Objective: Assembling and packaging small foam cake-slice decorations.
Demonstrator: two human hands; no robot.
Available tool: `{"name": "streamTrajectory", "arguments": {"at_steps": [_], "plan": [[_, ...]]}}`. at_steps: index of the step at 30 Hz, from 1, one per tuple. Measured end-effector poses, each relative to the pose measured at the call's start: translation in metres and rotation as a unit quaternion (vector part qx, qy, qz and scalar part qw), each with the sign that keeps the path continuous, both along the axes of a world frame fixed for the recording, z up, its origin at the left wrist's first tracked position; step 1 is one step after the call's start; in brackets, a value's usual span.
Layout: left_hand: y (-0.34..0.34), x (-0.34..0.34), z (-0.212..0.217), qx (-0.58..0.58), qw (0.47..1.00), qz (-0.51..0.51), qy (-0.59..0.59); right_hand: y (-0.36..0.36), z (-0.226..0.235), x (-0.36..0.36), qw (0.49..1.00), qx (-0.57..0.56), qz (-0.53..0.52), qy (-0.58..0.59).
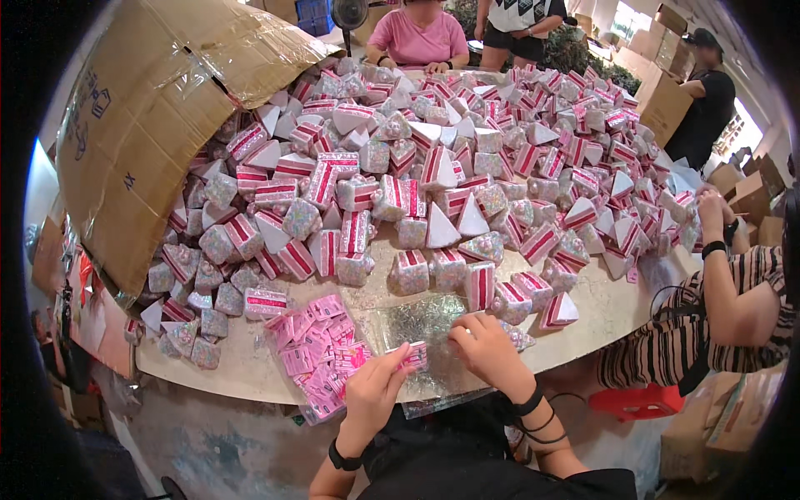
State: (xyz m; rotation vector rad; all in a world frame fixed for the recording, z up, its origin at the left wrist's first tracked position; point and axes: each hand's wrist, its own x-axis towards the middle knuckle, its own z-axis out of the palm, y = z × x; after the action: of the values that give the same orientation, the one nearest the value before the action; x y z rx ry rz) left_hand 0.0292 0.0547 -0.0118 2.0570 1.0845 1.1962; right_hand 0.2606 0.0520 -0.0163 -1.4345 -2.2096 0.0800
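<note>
My left hand (372,388) pinches a small pink card (418,356) between thumb and fingertips, above the near edge of the table (233,360). My right hand (492,350) curls loosely beside the clear plastic (400,321); whether it grips anything, I cannot tell. Both forearms angle inward from below.

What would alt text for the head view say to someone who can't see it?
A person's left hand pinches a small pink card, with the right hand close by. To the left lie many more pink cards; beyond, cake-slice-shaped pieces are heaped across a table, with other people nearby.
</note>
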Motion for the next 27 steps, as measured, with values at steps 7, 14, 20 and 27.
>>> {"name": "streamTrajectory", "arguments": {"at_steps": [7,14,20,27], "plan": [[-0.001,0.005,-0.005,-0.006,1.0,-0.019,0.008,-0.009,0.007,0.004,0.993,0.032,-0.047,0.106],[-0.005,0.011,-0.004,-0.004,0.999,-0.033,0.016,-0.016,0.006,0.001,0.988,0.031,-0.019,0.153],[-0.006,0.015,-0.002,-0.002,0.999,-0.041,0.024,-0.024,0.006,-0.006,0.952,-0.086,-0.009,0.293],[-0.007,0.013,-0.004,-0.025,0.999,-0.042,0.011,-0.024,-0.002,-0.007,0.963,-0.074,0.013,0.258]]}}
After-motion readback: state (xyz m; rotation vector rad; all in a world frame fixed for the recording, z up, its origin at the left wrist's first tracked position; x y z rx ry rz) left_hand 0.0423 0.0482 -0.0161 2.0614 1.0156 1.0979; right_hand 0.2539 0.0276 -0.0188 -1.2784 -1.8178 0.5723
